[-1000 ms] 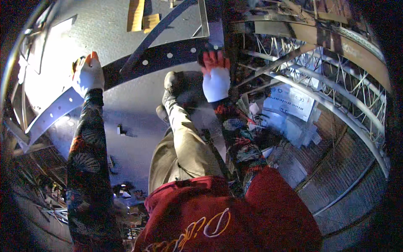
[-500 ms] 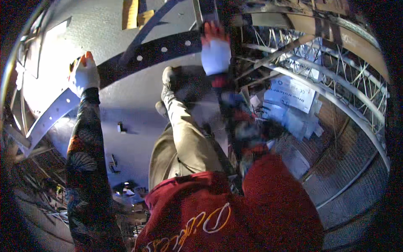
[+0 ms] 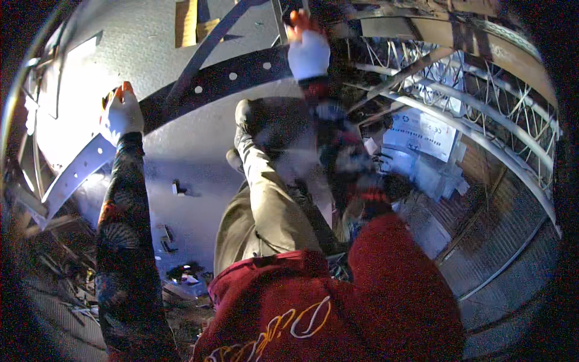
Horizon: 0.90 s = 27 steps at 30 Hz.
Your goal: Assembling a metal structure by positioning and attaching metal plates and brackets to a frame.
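My left hand [image 3: 122, 113], in a white glove with orange fingers, is at the left on a long metal beam [image 3: 175, 96] pierced with round holes. Its fingers look closed over the beam's far edge. Farther off at the top centre, my right hand [image 3: 307, 49], gloved alike, reaches up beside a metal post [image 3: 282, 21]. Blur hides how its fingers are set, and whether they touch the post cannot be told. The beam looks curved in this wide picture and runs across in front of my legs.
Steel trusses [image 3: 476, 133] run along the right, with a printed white box [image 3: 422, 133] below them. Yellowish pieces [image 3: 188, 24] lie on the grey surface beyond the beam. Small dark objects [image 3: 178, 188] lie left of my legs, and strong light glares at the upper left.
My right hand has moved farther away, up alongside the post. My left hand stays at the beam, and the whole view has shifted slightly.
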Available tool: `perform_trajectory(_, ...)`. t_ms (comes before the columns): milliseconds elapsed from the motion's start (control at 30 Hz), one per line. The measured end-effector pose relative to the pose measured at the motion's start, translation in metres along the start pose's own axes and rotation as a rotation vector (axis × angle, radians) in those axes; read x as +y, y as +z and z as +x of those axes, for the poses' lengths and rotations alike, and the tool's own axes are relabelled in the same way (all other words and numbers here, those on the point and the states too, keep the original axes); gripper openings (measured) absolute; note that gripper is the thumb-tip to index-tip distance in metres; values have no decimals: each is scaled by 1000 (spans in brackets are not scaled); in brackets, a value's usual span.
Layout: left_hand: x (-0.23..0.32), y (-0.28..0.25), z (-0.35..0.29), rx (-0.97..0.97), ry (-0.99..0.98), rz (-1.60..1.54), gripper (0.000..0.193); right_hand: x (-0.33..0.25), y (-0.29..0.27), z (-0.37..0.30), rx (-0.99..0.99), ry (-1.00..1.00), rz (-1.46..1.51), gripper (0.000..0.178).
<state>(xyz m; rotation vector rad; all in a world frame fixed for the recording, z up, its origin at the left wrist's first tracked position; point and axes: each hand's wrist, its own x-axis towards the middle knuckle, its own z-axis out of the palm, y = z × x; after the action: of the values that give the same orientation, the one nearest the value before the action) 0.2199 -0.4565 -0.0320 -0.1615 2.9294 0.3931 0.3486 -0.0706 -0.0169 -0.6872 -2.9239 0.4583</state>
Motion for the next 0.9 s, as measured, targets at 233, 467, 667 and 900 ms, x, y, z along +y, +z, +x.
perform_trajectory(233, -5, -8, -3, 0, -5, 15, 46, -11, 1, -90, 88, -350, -368, 36)
perform_trajectory(467, 3, 11, 0, -2, -5, 5, 46, 14, 5, -19, -206, 64, -9, 39)
perform_trajectory(667, -52, 46, 27, 19, 8, -243, 47, 27, 29, -97, -40, -293, -270, 45)
perform_trajectory(900, 9, 1, -6, 16, -32, -32, 49, 11, -5, 0, 108, -151, 92, 32)
